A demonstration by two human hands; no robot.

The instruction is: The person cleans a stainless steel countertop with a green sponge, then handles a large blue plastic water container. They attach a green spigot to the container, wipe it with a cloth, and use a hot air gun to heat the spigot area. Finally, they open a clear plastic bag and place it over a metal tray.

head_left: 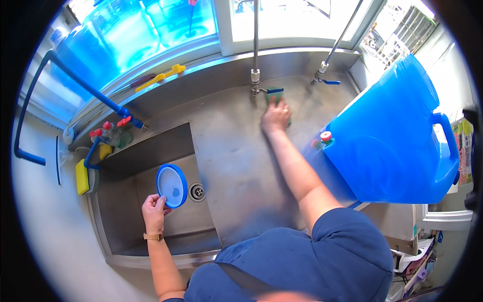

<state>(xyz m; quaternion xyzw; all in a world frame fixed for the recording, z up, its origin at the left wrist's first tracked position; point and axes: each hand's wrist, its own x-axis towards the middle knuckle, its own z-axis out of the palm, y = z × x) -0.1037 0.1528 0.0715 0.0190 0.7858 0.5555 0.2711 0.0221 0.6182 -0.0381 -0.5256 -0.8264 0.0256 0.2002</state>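
Observation:
My left hand [154, 210] grips a round lid [171, 182] with a blue rim and a pale face, thumb on its lower edge. It hangs in the air over the steel sink basin [156, 128], beside the drain [196, 192]. At the back of the steel counter [236, 146], my right hand [276, 119] is closed around a green scouring pad [274, 94], mostly hidden under the palm and fingers. The pad is right below a valve tap with a blue lever [274, 91].
A large blue water jug [387, 146] lies tilted on the right, near a red-capped bottle [326, 136]. Another valve [320, 75] stands at the back right. Bottles with red caps [113, 133], a yellow sponge [82, 177] and blue piping [83, 83] are left of the basin.

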